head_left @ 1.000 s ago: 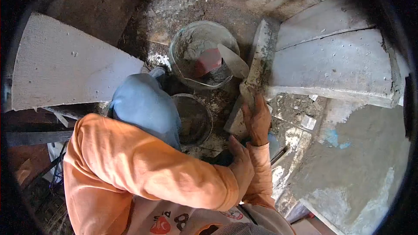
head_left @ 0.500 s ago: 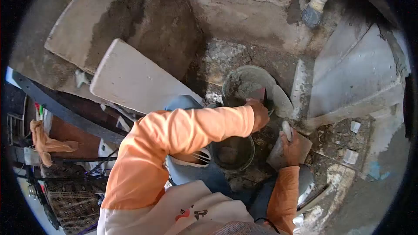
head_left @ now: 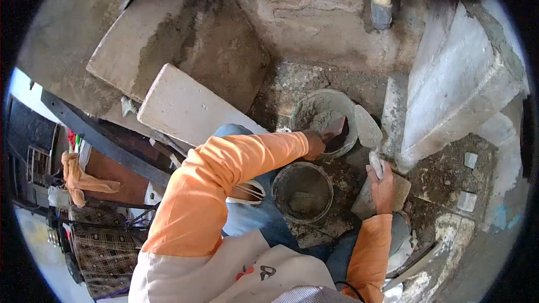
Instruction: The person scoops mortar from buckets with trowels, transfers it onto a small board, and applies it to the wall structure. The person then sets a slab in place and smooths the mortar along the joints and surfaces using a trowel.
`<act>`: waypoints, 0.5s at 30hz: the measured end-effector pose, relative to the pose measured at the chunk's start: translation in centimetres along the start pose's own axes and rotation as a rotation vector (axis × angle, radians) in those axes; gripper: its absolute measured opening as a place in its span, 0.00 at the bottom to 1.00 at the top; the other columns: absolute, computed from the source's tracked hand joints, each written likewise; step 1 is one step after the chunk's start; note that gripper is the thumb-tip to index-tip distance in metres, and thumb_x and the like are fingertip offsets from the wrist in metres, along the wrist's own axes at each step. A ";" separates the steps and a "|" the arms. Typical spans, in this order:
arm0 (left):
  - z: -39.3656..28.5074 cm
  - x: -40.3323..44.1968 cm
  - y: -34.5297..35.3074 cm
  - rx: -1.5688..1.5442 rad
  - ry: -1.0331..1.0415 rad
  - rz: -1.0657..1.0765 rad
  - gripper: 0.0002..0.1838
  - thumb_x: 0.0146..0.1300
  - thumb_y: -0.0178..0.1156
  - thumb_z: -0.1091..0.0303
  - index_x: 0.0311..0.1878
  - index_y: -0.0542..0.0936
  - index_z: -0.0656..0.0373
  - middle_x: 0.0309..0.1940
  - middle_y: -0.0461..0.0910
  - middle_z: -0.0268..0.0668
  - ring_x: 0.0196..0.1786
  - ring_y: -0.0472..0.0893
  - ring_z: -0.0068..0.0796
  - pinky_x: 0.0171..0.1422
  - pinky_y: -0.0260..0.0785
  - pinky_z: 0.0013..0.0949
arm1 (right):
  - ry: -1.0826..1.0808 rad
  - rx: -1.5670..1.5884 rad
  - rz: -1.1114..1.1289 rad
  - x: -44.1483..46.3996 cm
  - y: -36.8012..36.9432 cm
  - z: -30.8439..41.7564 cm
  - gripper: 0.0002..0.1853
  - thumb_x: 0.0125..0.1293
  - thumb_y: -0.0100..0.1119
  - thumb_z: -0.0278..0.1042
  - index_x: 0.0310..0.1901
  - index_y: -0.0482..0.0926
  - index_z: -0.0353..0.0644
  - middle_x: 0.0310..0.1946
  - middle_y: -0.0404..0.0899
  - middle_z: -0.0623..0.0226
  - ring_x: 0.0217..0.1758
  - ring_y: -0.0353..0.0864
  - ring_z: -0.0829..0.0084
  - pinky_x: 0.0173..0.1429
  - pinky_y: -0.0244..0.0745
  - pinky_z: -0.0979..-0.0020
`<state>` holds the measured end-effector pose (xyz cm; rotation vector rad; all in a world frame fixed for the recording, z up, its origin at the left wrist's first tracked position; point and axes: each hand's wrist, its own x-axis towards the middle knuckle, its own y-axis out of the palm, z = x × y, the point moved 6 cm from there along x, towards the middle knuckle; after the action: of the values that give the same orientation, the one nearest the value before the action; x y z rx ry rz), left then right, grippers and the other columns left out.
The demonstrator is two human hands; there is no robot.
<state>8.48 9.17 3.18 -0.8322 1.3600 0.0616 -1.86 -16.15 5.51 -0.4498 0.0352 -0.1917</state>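
My left hand (head_left: pixel 314 145) reaches over the near rim of a bucket (head_left: pixel 303 104) smeared with grey mortar. Its fingers are closed around a flat reddish-brown piece (head_left: pixel 337 128) that dips into the bucket; its exact kind is unclear. To the right, my right hand (head_left: pixel 383 188) grips the pale handle of a trowel (head_left: pixel 368 126), whose mortar-coated blade points away beside the bucket's right rim. Beneath that hand lies a grey flat slab (head_left: pixel 368 203). A second, darker bucket (head_left: pixel 281 206) stands nearer my legs with grey contents.
A white slab (head_left: pixel 191 106) leans at the left, and a thick pale slab (head_left: pixel 460 95) stands at the right. A pipe (head_left: pixel 382 8) comes down by the back wall (head_left: pixel 314 25). Small white tile pieces (head_left: pixel 466 201) lie on the rough floor at right.
My left hand has drawn back left and toward me, showing more of the nearer bucket and the reddish-brown piece. My right hand still holds the trowel; the view has shifted.
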 end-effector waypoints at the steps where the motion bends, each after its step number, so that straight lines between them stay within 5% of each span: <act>1: 0.4 -0.8 -1.1 -0.072 -0.067 -0.123 0.22 0.72 0.58 0.59 0.61 0.81 0.64 0.54 0.86 0.49 0.56 0.85 0.51 0.55 0.79 0.52 | -0.016 0.011 -0.002 0.0 0.0 0.5 0.24 0.73 0.66 0.42 0.60 0.77 0.32 0.49 0.85 0.42 0.53 0.85 0.47 0.58 0.76 0.57; 3: 1.0 -2.0 -3.7 0.065 -0.146 -0.296 0.16 0.69 0.60 0.62 0.53 0.85 0.60 0.51 0.87 0.45 0.53 0.87 0.48 0.48 0.81 0.53 | 0.025 -0.002 -0.009 -0.2 -0.7 0.9 0.23 0.73 0.67 0.42 0.59 0.77 0.32 0.49 0.85 0.44 0.51 0.85 0.49 0.58 0.76 0.57; 5: 3.8 -2.1 -6.0 0.173 -0.195 -0.823 0.16 0.70 0.58 0.56 0.49 0.89 0.51 0.44 0.90 0.40 0.53 0.88 0.47 0.53 0.80 0.54 | 0.049 0.094 -0.061 -0.1 -0.6 0.8 0.22 0.73 0.67 0.43 0.58 0.78 0.33 0.47 0.86 0.49 0.50 0.84 0.56 0.58 0.76 0.59; 7: 5.0 -3.7 -10.5 0.393 -0.267 -0.796 0.14 0.69 0.58 0.55 0.45 0.89 0.50 0.54 0.87 0.43 0.54 0.87 0.45 0.53 0.79 0.50 | 0.000 0.102 -0.120 -0.2 -0.7 0.3 0.21 0.74 0.67 0.42 0.57 0.78 0.34 0.46 0.84 0.58 0.49 0.80 0.67 0.58 0.75 0.62; 9: 6.0 -4.2 -13.0 0.528 -0.313 -1.007 0.15 0.69 0.60 0.53 0.49 0.88 0.51 0.71 0.74 0.49 0.61 0.83 0.44 0.71 0.69 0.53 | -0.008 0.226 -0.128 -0.2 -0.9 1.2 0.20 0.76 0.65 0.42 0.58 0.78 0.33 0.46 0.83 0.59 0.49 0.79 0.66 0.58 0.74 0.63; 10: 6.1 -2.6 -12.6 0.512 -0.331 -0.996 0.15 0.69 0.60 0.53 0.49 0.88 0.51 0.71 0.74 0.49 0.61 0.83 0.44 0.71 0.69 0.53 | -0.011 0.256 -0.148 -0.8 -1.0 1.3 0.20 0.77 0.64 0.43 0.57 0.78 0.32 0.47 0.83 0.59 0.49 0.79 0.66 0.58 0.74 0.63; 12: 9.5 0.3 -12.9 0.081 -0.598 -1.124 0.20 0.72 0.58 0.50 0.61 0.85 0.45 0.76 0.66 0.49 0.69 0.77 0.47 0.75 0.65 0.57 | -0.001 0.202 -0.120 -0.8 -1.1 1.1 0.21 0.77 0.63 0.43 0.58 0.77 0.31 0.48 0.83 0.58 0.49 0.79 0.65 0.58 0.74 0.63; 14: 10.6 4.4 -9.3 -0.927 -0.506 -1.232 0.26 0.75 0.57 0.49 0.74 0.75 0.40 0.79 0.63 0.46 0.79 0.65 0.51 0.80 0.55 0.64 | 0.009 0.154 -0.073 -0.7 -0.1 0.6 0.21 0.77 0.63 0.43 0.58 0.77 0.31 0.49 0.83 0.57 0.49 0.79 0.65 0.58 0.74 0.62; 15: 10.4 6.5 -7.7 -0.982 -0.374 -1.298 0.34 0.76 0.56 0.50 0.82 0.62 0.39 0.83 0.56 0.46 0.84 0.54 0.55 0.83 0.44 0.70 | 0.005 0.167 -0.096 -0.4 0.4 -0.4 0.22 0.78 0.62 0.43 0.59 0.77 0.31 0.49 0.82 0.57 0.49 0.79 0.65 0.58 0.74 0.62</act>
<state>22.60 6.73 0.96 -2.2570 0.1665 -0.1401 -2.25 -15.90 5.02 -0.2850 0.0022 -0.2883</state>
